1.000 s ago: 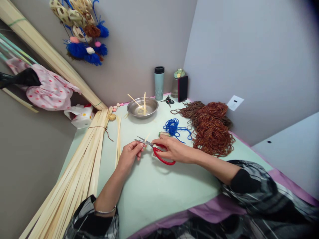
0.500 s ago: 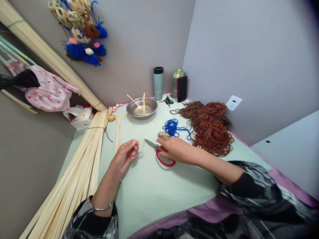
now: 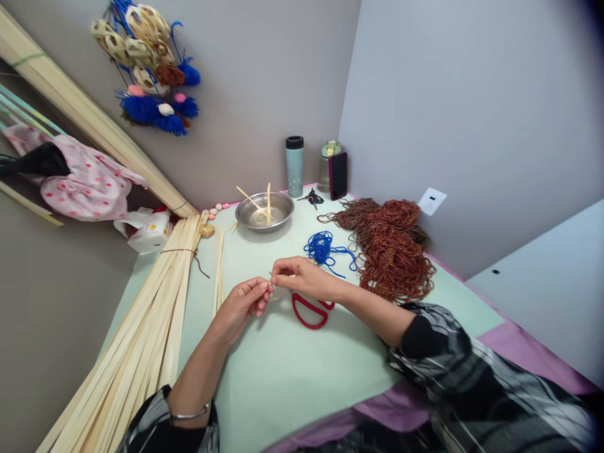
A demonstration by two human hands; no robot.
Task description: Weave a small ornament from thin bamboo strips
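Observation:
My left hand (image 3: pixel 246 306) and my right hand (image 3: pixel 302 277) meet above the middle of the table, fingertips pinched together. Whatever is between those fingertips is too small to make out. A thin pale sliver (image 3: pixel 275 298) shows just beside the left fingers. Red-handled scissors (image 3: pixel 309 313) lie under the right hand, which hides their blades. Behind the right hand is a loose tangle of blue cord (image 3: pixel 321 247).
A bundle of pale flat strips (image 3: pixel 155 308) runs along the left side, with a few narrow strips (image 3: pixel 219 267) beside it. At the back stand a metal bowl (image 3: pixel 283 220), a tumbler (image 3: pixel 295 170) and a phone (image 3: pixel 338 176). Brown cord (image 3: pixel 396 258) is heaped at right.
My right hand has moved left from over the scissors to my left hand's fingertips. My left hand stays pinched. The view has shifted slightly.

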